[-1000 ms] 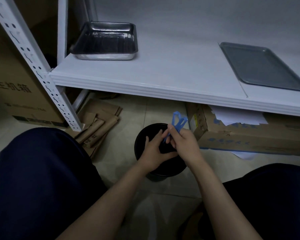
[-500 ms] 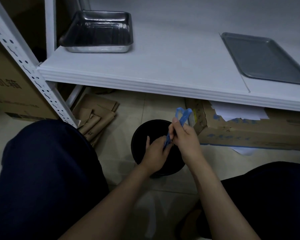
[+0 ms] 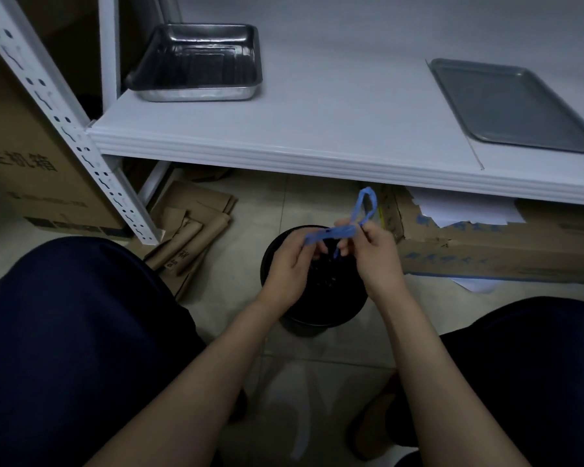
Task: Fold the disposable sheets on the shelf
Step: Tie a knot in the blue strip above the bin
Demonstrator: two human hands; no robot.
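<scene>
A thin, bunched-up blue disposable sheet (image 3: pixel 338 231) is stretched between both hands above a black bin (image 3: pixel 317 308) on the floor. My left hand (image 3: pixel 292 267) pinches its left end. My right hand (image 3: pixel 375 254) grips the other part, and a blue loop (image 3: pixel 366 203) sticks up above the fingers. Both hands are below and in front of the white shelf (image 3: pixel 334 129). No other sheet shows on the shelf.
A deep steel pan (image 3: pixel 199 62) sits at the shelf's back left, a flat grey tray (image 3: pixel 513 102) at its right. Below lie a cardboard box with white papers (image 3: pixel 486 244) and flattened cardboard (image 3: pixel 189 227). A perforated shelf post (image 3: pixel 64 123) stands left. My knees flank the bin.
My hands have pulled apart, drawing the blue sheet out sideways; earlier it was held bunched upright between them. The view shifted slightly.
</scene>
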